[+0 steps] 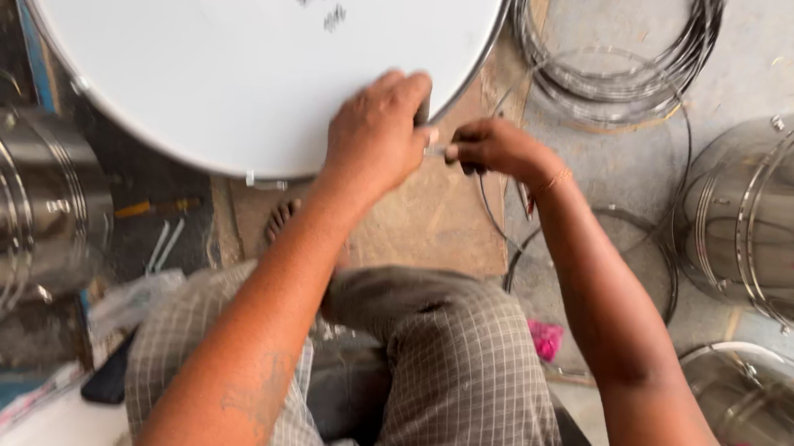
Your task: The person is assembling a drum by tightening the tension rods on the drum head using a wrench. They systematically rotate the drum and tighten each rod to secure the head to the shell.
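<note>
A large drum with a white skin [240, 43] and a metal rim lies flat in front of me, filling the upper left. My left hand [376, 134] rests on its near right edge, fingers curled over the rim. My right hand [496, 148] is just beside it, pinching a small metal tool [438, 150] against the rim. What the tool's tip touches is hidden by my left hand.
Shiny steel drum shells stand at the left [10, 215], right [785, 222] and lower right [766, 423]. Coiled metal hoops [616, 60] lie on the floor behind. A bare foot [281, 220] and my checked trousers [441, 373] are below. A brown board [436, 217] lies under the drum.
</note>
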